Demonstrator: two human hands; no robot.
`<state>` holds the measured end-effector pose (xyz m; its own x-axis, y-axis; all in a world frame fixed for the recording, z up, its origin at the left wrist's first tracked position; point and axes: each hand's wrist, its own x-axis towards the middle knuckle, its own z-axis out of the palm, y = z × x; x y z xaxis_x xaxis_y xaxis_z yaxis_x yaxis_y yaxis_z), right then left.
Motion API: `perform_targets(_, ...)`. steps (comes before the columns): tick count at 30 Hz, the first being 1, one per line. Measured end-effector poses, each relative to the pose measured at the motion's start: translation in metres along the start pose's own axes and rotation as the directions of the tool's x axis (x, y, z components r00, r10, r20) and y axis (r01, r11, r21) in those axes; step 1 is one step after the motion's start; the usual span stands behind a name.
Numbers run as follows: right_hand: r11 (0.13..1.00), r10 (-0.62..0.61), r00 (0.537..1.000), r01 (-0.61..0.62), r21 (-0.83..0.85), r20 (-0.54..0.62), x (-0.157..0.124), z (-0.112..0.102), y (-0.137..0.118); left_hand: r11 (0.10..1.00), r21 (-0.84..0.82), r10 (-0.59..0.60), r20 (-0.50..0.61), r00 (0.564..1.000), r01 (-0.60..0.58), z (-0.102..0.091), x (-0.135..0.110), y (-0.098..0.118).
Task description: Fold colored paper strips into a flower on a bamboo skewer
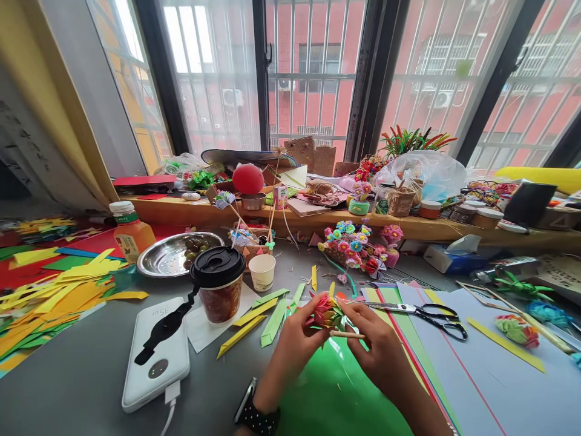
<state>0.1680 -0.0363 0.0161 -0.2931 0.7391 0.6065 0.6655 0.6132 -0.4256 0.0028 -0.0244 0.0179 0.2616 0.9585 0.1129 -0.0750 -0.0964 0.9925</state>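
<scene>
A paper flower (323, 310) with pink-red petals and yellow-green parts is held in my left hand (297, 336), whose fingers curl round its left side. My right hand (374, 339) pinches at the flower's right side, and a thin wooden stick (345, 334) lies across its fingers, pointing at the flower. The fingertips partly hide where stick and flower meet. Both hands are above a glossy green sheet (336, 393). Folded green paper strips (275, 324) and yellow strips (242, 336) lie left of my left hand. Black-handled scissors (420, 310) rest on paper sheets right of my right hand.
A lidded coffee cup (220, 287), a small paper cup (262, 272) and a white power bank (157, 357) stand or lie to the left. Beyond are a metal plate (158, 260), a drink bottle (131, 233) and crochet flowers (351, 242). A cluttered sill (299, 221) runs behind.
</scene>
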Motion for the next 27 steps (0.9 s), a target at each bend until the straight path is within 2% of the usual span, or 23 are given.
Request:
perform_targets(2,0.999,0.012,1.000,-0.011,0.050,-0.026,0.001,-0.004,-0.002,0.999,-0.045,-0.011,0.022,1.000,0.012,-0.003,0.000,0.002)
perform_targets(6,0.986,0.114,0.987,-0.098,0.137,-0.111,0.004,-0.011,-0.003,0.990,-0.137,-0.030,0.080,0.996,0.041,-0.009,0.000,0.006)
perform_targets(11,0.995,0.084,0.980,-0.092,-0.035,-0.180,0.004,-0.014,-0.001,0.983,-0.164,-0.066,0.120,0.991,0.085,-0.012,0.000,0.006)
perform_targets(13,0.995,0.075,0.983,-0.085,-0.052,-0.170,0.004,-0.013,-0.001,0.977,-0.190,-0.079,0.110,0.991,0.099,-0.012,0.001,0.004)
perform_targets(18,0.996,0.089,0.991,-0.087,0.027,-0.104,0.004,-0.008,-0.002,0.932,-0.340,-0.111,0.055,0.992,0.123,-0.011,0.003,0.002)
perform_targets(21,0.989,0.147,0.976,-0.145,0.027,-0.163,0.002,-0.003,-0.006,0.887,-0.452,-0.055,0.107,0.993,0.098,-0.010,0.003,0.004)
perform_targets(24,0.975,0.221,0.952,-0.219,0.033,-0.212,0.000,0.001,-0.012,0.884,-0.464,0.040,0.190,0.981,0.054,-0.002,0.001,0.004)
perform_targets(27,0.955,0.295,0.933,-0.282,0.090,-0.207,-0.001,0.006,-0.016,0.902,-0.432,0.053,0.122,0.991,0.005,0.010,-0.001,0.003)
